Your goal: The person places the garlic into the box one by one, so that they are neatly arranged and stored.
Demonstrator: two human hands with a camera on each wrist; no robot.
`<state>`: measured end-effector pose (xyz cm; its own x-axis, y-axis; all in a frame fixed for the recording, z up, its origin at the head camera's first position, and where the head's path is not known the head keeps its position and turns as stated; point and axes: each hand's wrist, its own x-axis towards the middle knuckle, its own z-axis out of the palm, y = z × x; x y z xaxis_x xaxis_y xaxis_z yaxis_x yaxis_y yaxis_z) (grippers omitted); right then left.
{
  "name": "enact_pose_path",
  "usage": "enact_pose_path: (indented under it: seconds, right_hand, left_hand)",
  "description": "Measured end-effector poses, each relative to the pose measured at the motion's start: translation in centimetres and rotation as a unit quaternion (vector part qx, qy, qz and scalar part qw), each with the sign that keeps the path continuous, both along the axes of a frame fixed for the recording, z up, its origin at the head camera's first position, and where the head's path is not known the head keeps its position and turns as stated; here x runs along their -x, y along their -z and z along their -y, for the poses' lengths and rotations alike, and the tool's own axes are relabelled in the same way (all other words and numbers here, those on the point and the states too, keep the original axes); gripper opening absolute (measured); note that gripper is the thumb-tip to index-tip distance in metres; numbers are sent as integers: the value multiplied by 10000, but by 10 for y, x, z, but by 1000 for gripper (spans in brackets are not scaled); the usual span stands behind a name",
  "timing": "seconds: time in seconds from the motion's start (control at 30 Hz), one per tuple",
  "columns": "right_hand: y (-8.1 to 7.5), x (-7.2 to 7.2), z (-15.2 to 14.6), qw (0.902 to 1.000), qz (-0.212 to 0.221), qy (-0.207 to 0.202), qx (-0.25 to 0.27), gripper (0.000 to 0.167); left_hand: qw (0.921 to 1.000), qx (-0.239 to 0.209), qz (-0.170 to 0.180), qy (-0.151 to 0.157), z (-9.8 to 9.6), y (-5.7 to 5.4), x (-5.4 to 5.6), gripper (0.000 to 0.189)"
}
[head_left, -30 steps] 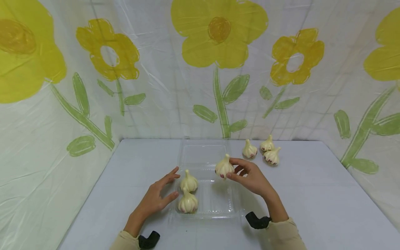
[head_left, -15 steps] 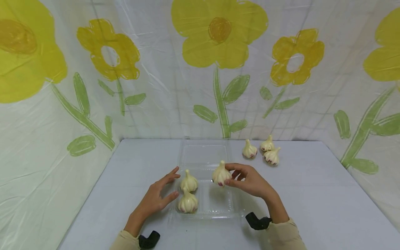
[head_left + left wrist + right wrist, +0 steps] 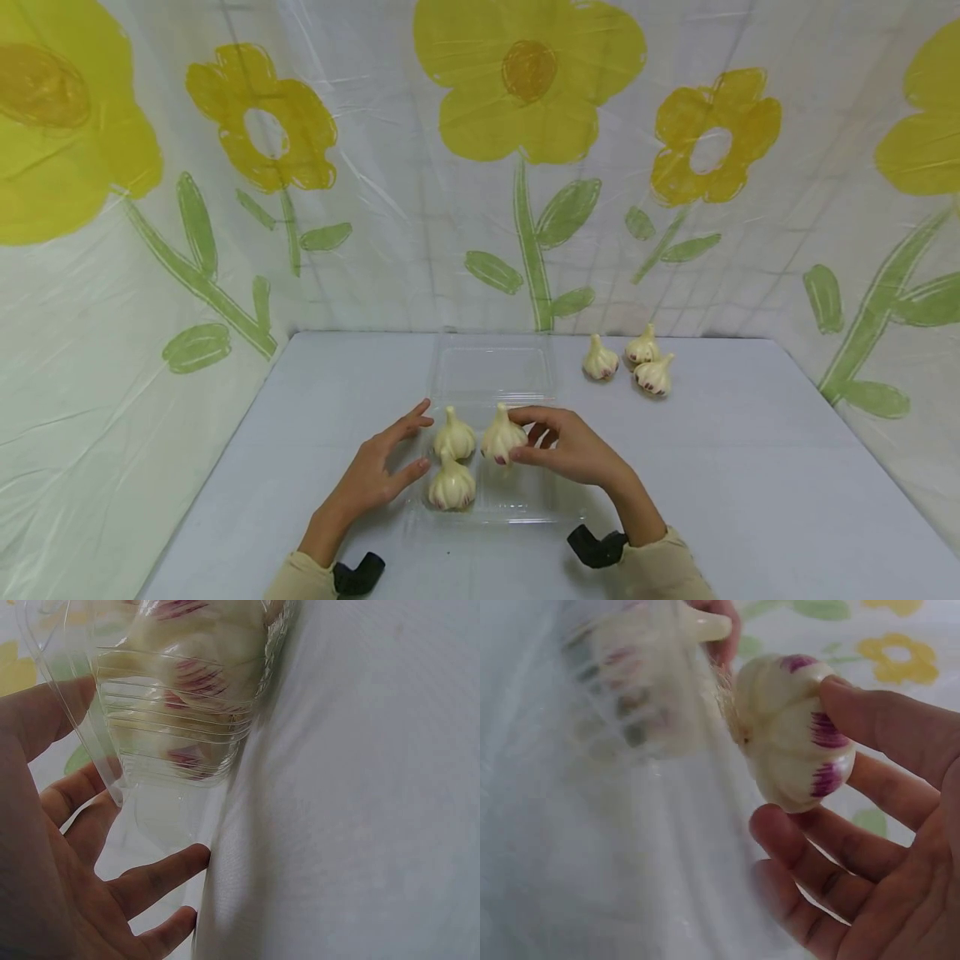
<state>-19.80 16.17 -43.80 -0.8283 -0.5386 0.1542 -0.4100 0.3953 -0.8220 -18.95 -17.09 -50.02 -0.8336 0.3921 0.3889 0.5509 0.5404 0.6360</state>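
A clear plastic clamshell box (image 3: 525, 504) lies with its lid (image 3: 491, 371) folded back. Two garlic bulbs (image 3: 452, 485) sit one behind the other along its left side. My right hand (image 3: 566, 442) pinches a third garlic bulb (image 3: 502, 435) between thumb and fingers over the box's back part; purple streaks and root hairs show on this held bulb (image 3: 799, 739) in the right wrist view. At the box's left wall, my left hand (image 3: 375, 467) has its fingers spread. Seen from the left wrist, the thumb and fingers (image 3: 157, 883) are right at the box rim, with the bulbs behind the ribbed wall.
Three more garlic bulbs (image 3: 600, 360) stand in a loose group at the back right of the white table (image 3: 750, 483). Behind the table hangs a sheet (image 3: 390, 275) printed with yellow flowers. A black wrist mount (image 3: 597, 546) sits at each sleeve.
My right hand has carried its garlic bulb left and lower over the box, close beside the two bulbs in it. The left hand has stayed in place.
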Motion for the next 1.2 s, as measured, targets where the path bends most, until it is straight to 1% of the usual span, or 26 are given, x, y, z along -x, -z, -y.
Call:
enact_pose_path:
  seconds: [0.1, 0.23, 0.4, 0.5, 0.73, 1.0, 1.1, 1.2]
  right_hand:
    - [7, 1, 7, 9999, -87, 81, -54, 49]
    - [17, 3, 13, 9991, -333, 164, -195, 50]
    - [23, 3, 17, 9971, -592, 237, -420, 50]
    - [25, 2, 19, 9954, -700, 277, -597, 50]
    - [25, 0, 24, 9899, -871, 508, -998, 49]
    - [25, -2, 27, 9862, -895, 706, -1200, 48]
    - [26, -3, 29, 9836, -927, 818, -1311, 48]
    - [26, -4, 30, 9798, -1047, 951, -1415, 48]
  left_hand:
    - [10000, -29, 19, -3, 0, 0, 0, 78]
    - [10000, -23, 40, -24, 0, 1, 0, 79]
    - [10000, -5, 50, -28, 0, 0, 0, 80]
    - [10000, -1, 35, -30, -1, 0, -1, 80]
    - [10000, -10, 47, -22, -1, -2, -1, 80]
    - [10000, 15, 31, -8, -1, -2, -1, 80]
    - [10000, 9, 53, 1, -1, -2, -1, 80]
    - [10000, 0, 75, 7, -1, -1, -1, 80]
